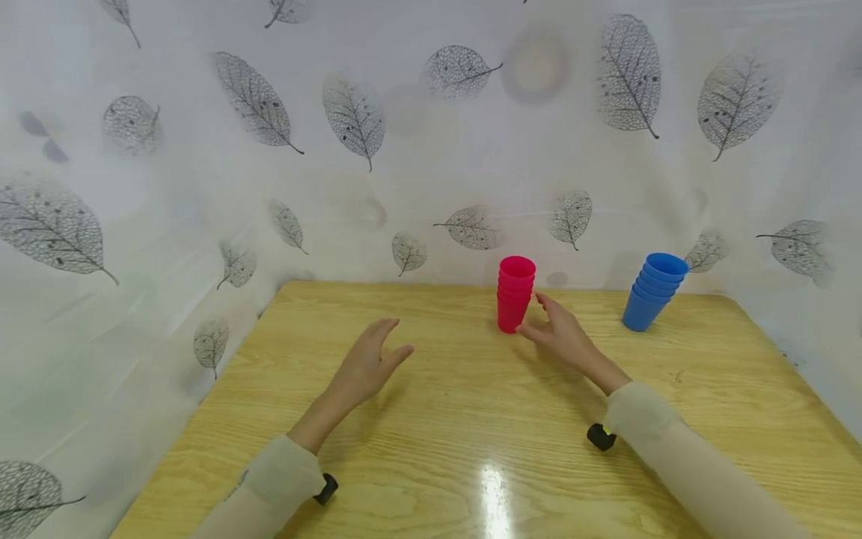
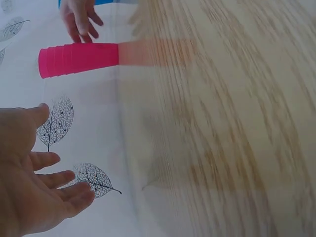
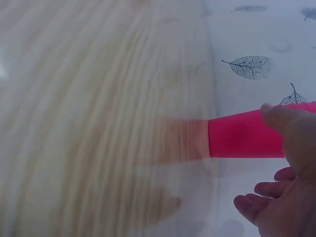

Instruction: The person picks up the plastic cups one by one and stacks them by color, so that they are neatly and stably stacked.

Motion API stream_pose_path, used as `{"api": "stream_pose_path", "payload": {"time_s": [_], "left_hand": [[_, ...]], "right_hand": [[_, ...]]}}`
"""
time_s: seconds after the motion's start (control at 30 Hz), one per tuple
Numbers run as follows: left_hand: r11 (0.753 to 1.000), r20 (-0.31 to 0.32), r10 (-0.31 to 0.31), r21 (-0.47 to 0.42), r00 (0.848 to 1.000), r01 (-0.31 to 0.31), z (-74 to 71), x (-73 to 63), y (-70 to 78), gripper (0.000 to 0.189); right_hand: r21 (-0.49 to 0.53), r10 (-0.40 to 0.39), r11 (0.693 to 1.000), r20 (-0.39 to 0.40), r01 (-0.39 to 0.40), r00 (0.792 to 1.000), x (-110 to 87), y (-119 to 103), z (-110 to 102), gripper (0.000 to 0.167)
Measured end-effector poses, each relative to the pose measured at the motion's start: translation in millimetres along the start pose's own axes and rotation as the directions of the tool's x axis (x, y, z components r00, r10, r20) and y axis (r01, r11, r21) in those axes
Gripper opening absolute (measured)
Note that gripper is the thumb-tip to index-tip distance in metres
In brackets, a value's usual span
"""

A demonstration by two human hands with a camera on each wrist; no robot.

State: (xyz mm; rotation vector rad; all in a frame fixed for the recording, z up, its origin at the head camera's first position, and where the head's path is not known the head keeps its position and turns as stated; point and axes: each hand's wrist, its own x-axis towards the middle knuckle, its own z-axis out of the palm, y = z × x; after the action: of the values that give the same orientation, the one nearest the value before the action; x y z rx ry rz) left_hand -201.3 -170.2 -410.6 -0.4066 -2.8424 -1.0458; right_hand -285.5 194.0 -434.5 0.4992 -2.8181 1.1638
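A stack of several pink-red cups [image 1: 515, 296] stands upright near the back of the table. My right hand [image 1: 564, 335] is at its right side, thumb near the base and fingers spread apart; whether the skin touches the cups I cannot tell. In the right wrist view the thumb overlaps the pink-red stack [image 3: 247, 136], while the other fingers lie off to one side of it. Over the table's left half, my left hand [image 1: 364, 367] hovers with thumb and fingers apart, holding nothing. The left wrist view shows that palm [image 2: 29, 182] with its fingers loosely extended.
Farther right, a stack of several blue cups [image 1: 653, 292] stands near the table's back edge. The wooden table [image 1: 444, 419] has a glossy surface. Behind and beside it hangs a pale sheet [image 1: 465, 172] with leaf prints. Black wrist devices sit at both cuffs.
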Motion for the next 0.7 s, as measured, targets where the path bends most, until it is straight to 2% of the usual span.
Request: {"api": "stream_pose_path", "payload": {"time_s": [0.17,0.33,0.57,0.7], "left_hand": [[0.986,-0.019,0.057,0.16,0.998,-0.054,-4.9,0.5,-3.9,0.072],[0.961,-0.019,0.092,0.265,0.996,-0.084,-11.4,0.7,-9.0,0.072],[0.932,-0.023,0.093,0.354,0.995,-0.079,-22.1,-4.8,-21.6,0.074],[0.915,-0.03,0.078,0.399,0.997,-0.059,-30.7,-11.5,-29.3,0.075]], "right_hand": [[-0.179,-0.082,0.98,0.034,0.086,0.996,-21.7,-1,-13,0.095],[-0.318,-0.086,0.942,0.076,0.106,0.993,-45.3,2,-27,0.097],[-0.416,-0.137,0.897,0.058,0.148,0.989,-78.1,13,-47,0.093],[-0.433,-0.147,0.889,0.044,0.152,0.988,-93.8,21,-58,0.093]]}}
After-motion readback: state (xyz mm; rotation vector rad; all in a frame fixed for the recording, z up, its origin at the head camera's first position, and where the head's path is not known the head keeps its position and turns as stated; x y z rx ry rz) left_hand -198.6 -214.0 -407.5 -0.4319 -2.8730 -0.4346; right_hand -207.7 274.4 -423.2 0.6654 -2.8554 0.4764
